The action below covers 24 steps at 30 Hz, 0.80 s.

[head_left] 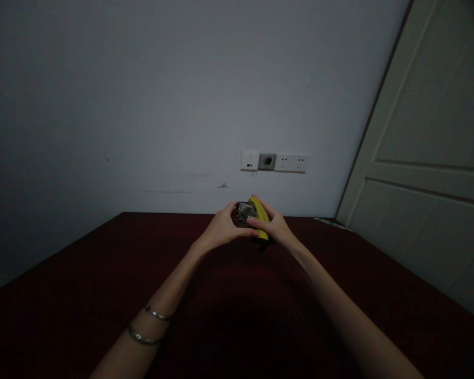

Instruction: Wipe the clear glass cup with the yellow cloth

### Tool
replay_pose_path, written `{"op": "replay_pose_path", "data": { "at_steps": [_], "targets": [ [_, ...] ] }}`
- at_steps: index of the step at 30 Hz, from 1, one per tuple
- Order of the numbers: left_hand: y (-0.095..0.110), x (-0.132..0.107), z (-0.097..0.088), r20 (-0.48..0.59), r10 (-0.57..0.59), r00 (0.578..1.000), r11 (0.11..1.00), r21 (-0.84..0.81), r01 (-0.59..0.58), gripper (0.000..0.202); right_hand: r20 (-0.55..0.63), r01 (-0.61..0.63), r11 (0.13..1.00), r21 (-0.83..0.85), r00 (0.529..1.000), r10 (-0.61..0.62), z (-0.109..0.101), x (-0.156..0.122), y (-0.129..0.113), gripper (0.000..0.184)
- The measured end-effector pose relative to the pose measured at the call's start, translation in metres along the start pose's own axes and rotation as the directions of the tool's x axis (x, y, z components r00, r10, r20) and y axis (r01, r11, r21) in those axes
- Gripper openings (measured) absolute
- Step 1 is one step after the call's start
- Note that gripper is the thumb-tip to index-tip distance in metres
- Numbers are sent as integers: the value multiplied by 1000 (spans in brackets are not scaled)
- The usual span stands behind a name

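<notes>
Both my arms reach out over a dark red table (82, 295). My left hand (221, 230) is closed around a small shiny silvery object (243, 213); what it is I cannot make out. My right hand (276, 227) is wrapped round a yellow object (259, 211) that sits against the silvery one; a dark part shows below the hand. The two hands meet near the table's far edge, just above its surface. Two thin bangles (150, 326) circle my left forearm.
A pale wall (142, 105) rises behind the table, with a row of white sockets and a grey switch (274, 162). A white panelled door (430, 173) stands at the right. The room is dim.
</notes>
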<state>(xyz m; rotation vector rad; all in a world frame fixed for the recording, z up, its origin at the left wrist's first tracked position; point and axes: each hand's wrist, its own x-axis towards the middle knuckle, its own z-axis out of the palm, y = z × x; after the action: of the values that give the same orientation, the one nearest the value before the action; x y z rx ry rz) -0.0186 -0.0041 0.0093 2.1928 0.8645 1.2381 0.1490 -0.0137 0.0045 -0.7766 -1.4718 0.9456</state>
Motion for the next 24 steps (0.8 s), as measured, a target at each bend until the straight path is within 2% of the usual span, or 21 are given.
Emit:
{"op": "replay_pose_path", "data": {
  "at_steps": [3, 5, 8, 10, 13, 15, 17, 22, 24],
  "targets": [
    [3, 0, -1, -13, -4, 1000, 1000, -24, 4, 66, 37, 59, 995, -81, 998, -56, -1, -1, 0, 79],
    [1, 1, 0, -34, -17, 999, 998, -62, 15, 68, 26, 143, 984, -107, 990, -141, 3, -3, -2, 69],
    [-3, 3, 1, -68, -42, 997, 988, -151, 31, 70, -41, 287, 951, -113, 955, -294, 12, -7, -6, 54],
    [-2, 3, 2, -72, -31, 997, 982, -190, 17, 72, -115, 340, 936, -95, 930, -349, 18, -7, -6, 43],
    [4, 1, 4, -38, 24, 999, 975, -219, -32, 78, -243, 317, 948, 0, 920, -308, 21, -3, -5, 33],
    [8, -1, 5, -11, 60, 998, 970, -235, -60, 81, -279, 273, 960, 63, 928, -246, 20, -1, -5, 31],
    [10, -3, 6, -15, 74, 997, 969, -236, -76, 81, -259, 278, 958, 63, 932, -254, 17, -1, -7, 27],
    [7, -3, 8, -64, 79, 995, 971, -221, -91, 74, -105, 452, 883, -127, 879, -466, 16, -9, -15, 18],
    [6, -4, 7, -73, 98, 993, 974, -198, -110, 75, -109, 452, 882, -132, 878, -466, 17, -9, -15, 19]
  ]
}}
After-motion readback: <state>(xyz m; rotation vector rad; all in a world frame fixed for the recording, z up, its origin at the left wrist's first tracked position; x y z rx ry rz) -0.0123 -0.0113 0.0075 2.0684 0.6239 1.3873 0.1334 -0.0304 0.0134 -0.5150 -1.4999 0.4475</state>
